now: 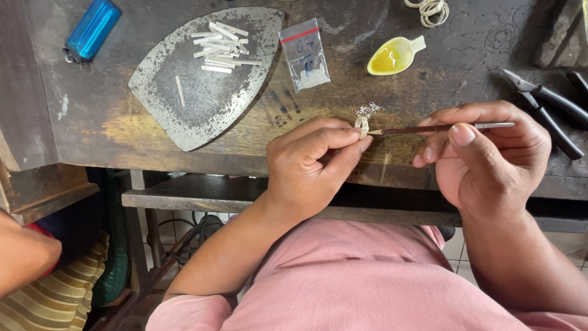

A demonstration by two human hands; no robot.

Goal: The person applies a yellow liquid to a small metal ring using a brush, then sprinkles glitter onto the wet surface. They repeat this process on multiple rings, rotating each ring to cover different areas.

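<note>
A: Left hand point(309, 165)?
B: Pinched shut on a small pale ring point(363, 126), thumb and forefinger, at the near edge of the workbench point(92, 116).
A: Right hand point(484, 153)?
B: Closed around a thin brush point(441, 128), tip touching the ring.
A: Around the ring?
B: White powder point(368, 110) just behind it. Plastic bag point(304, 54) farther back, yellow spoon-shaped dish point(394, 56) back and right (holding yellow liquid). Metal plate point(205, 70) with white strips point(222, 47) well left, blue lighter point(92, 29) beyond. Pliers point(545, 107) right.

Soft even daylight — sharp, shadows faint
</note>
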